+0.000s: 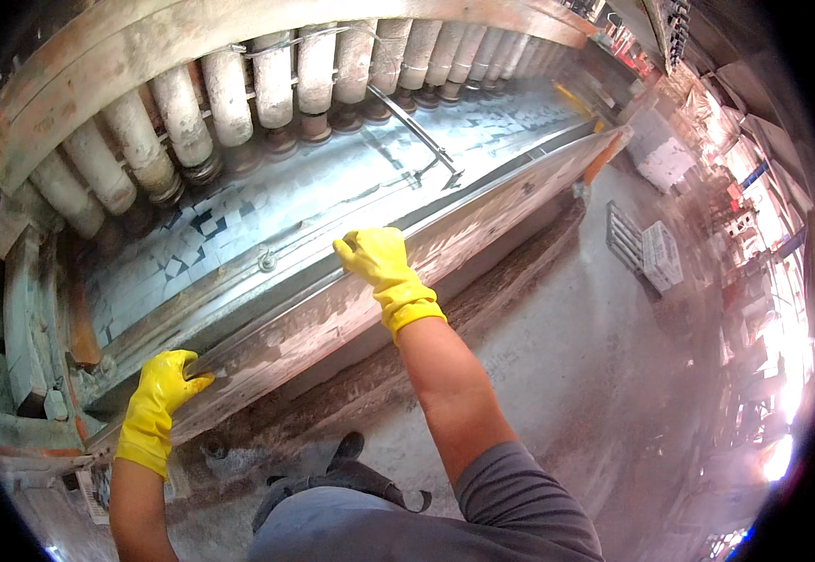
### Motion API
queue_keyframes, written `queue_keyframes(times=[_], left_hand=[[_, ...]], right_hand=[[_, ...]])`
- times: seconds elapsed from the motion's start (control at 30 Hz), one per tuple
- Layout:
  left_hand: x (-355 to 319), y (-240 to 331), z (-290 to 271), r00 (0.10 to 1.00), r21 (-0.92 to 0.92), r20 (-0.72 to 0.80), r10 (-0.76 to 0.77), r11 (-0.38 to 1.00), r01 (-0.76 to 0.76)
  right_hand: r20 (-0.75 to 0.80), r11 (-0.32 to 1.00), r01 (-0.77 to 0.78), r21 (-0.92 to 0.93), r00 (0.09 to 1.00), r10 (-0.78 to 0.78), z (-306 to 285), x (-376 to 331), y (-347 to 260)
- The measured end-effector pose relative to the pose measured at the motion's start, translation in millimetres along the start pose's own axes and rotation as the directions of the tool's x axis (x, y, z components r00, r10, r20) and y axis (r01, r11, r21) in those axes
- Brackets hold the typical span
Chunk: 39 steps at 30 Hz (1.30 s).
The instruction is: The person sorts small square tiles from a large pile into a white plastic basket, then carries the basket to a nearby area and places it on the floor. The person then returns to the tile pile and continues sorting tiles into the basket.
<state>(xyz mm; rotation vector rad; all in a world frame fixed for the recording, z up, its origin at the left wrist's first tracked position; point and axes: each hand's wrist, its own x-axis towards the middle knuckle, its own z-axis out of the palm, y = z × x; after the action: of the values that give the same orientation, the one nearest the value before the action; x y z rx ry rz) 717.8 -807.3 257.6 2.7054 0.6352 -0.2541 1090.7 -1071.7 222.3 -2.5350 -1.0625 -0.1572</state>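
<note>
Both my hands wear yellow rubber gloves. My left hand [160, 389] hooks over the upper edge of a long, stained side panel [281, 351], with the thumb on the near face and the fingers behind. Farther along the same edge, my right hand [375, 262] is closed over the panel, its fingertips hidden behind it. Just beyond the panel runs a wet metal bed [239, 281], with a patterned tile surface [183, 248] of pale and dark pieces on it. A thin metal bar with a crosspiece [415, 131] slants over the bed.
A row of thick, whitish cylinders [227, 98] stands along the far side beneath a curved beam [239, 28]. White crates [659, 255] sit on the grey floor [557, 347] at right. Frame posts [28, 328] flank the bed's left end. Glare washes out the far right.
</note>
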Motion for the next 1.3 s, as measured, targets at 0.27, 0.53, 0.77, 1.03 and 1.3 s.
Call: queue_keyframes(times=[0.27, 0.53, 0.77, 1.03, 1.3], left_hand=[[-3.1, -1.1, 1.7, 1.0, -0.026, -0.028, 0.003, 1.0, -0.004], [3.5, -12.5, 10.9, 0.995, 0.007, -0.072, 0.07, 0.998, -0.07], [0.0, -19.6, 10.8, 0.996, 0.053, -0.016, 0.087, 0.995, -0.086], [-1.0, -10.7, 2.0, 0.997, 0.024, 0.08, -0.004, 1.0, 0.003], [-1.9, -10.1, -3.0, 0.991, 0.018, 0.132, -0.013, 1.0, 0.01]], right_hand=[[0.015, 1.0, -0.001, -0.026, 1.0, 0.001, -4.2, 1.9, -0.8], [0.062, 0.999, -0.041, 0.035, 0.997, 0.039, 4.2, 2.9, 4.9], [-0.009, 0.997, 0.006, 0.074, 1.0, -0.006, -0.7, -0.6, -3.7], [0.012, 0.999, -0.002, 0.041, 1.0, 0.002, -9.3, -2.3, -11.2], [-0.046, 1.0, -0.006, 0.027, 0.999, 0.008, 5.1, -4.1, 3.2]])
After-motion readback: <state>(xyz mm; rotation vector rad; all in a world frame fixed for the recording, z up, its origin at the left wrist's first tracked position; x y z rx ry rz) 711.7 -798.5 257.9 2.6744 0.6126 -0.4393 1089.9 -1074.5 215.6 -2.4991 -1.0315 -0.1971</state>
